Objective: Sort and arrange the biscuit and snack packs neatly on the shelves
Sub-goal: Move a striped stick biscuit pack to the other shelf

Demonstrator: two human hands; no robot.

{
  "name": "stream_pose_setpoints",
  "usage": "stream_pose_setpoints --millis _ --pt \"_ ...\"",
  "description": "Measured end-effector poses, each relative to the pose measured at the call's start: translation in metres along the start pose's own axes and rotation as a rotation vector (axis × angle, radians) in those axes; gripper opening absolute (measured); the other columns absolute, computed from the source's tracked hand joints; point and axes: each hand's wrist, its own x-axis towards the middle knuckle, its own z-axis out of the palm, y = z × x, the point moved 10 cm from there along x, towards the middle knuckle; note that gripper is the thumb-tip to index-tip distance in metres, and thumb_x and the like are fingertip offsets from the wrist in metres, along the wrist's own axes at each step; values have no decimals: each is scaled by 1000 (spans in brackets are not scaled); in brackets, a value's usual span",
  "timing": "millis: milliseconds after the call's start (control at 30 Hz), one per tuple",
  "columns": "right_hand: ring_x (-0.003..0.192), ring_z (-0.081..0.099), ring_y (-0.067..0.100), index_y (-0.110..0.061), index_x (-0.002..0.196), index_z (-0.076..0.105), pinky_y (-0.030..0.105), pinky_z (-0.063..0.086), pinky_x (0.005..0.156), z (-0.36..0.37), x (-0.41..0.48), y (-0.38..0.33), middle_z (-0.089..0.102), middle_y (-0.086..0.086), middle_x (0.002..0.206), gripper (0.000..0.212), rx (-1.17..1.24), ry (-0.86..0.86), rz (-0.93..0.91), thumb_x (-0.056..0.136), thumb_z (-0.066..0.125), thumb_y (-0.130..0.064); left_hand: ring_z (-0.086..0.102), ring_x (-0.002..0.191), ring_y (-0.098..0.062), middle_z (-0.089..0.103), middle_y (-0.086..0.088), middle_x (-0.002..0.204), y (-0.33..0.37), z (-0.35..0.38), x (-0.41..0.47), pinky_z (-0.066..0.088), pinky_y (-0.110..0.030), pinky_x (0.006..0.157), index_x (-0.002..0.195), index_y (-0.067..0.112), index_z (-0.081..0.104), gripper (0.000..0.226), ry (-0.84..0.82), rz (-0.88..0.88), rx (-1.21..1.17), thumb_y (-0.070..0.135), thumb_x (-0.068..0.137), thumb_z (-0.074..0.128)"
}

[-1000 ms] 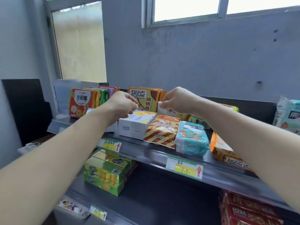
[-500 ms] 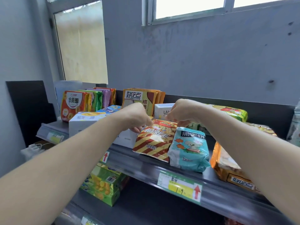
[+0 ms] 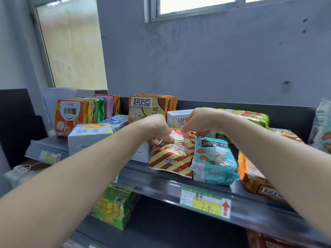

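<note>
A red-and-gold striped snack pack lies on the upper shelf, its lower end over the front rail. My left hand pinches its upper left edge. My right hand pinches its top right edge. A light-blue bear biscuit pack lies touching it on the right. An orange pack lies further right, partly behind my right forearm. A white box with a yellow swirl sits to the left.
Upright packs stand at the back: red-orange, green, purple and orange-brown. A white box and green-yellow pack sit behind my hands. Green packs are stacked on the lower shelf. A price tag hangs on the rail.
Both hands came down from the packs at the back and toward me, and now pinch the top of the striped pack. The view has moved closer to the shelf.
</note>
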Motion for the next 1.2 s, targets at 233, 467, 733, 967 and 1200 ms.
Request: stream_pose_setpoints --millis 233,467,733,967,1200 --pt "95 63 20 -10 123 60 23 53 66 1 -15 -11 64 7 114 42 7 -1 17 87 66 -32 56 69 -15 62 -5 89 -8 -10 -1 46 -22 55 105 4 61 35 -3 87 -187 28 81 71" --pt "122 50 20 -37 147 26 38 43 102 -18 -43 -53 43 -6 143 87 62 -22 -199 78 76 -21 64 89 -20 68 -4 95 10 -54 -20 50 -29 75 99 12 70 21 125 322 -229 22 80 73" --pt "84 70 14 -25 114 63 32 54 86 -36 -61 -59 72 -5 98 43 -182 39 -155 74 78 -34 58 76 -18 53 11 70 49 -88 -51 49 -26 69 83 25 69 21 314 630 -116 5 82 63" --pt "90 71 21 -17 106 68 39 56 88 -43 -71 -30 74 4 99 41 125 104 -78 70 82 -31 48 96 -13 54 12 80 83 -94 -84 20 -30 92 81 26 75 20 540 892 -1 10 82 62" --pt "81 71 17 -16 102 61 33 59 74 -67 -105 34 72 1 91 36 543 373 37 73 81 -25 39 123 -18 43 -2 129 73 -99 -70 27 -33 105 125 19 49 50 592 741 -628 21 80 71"
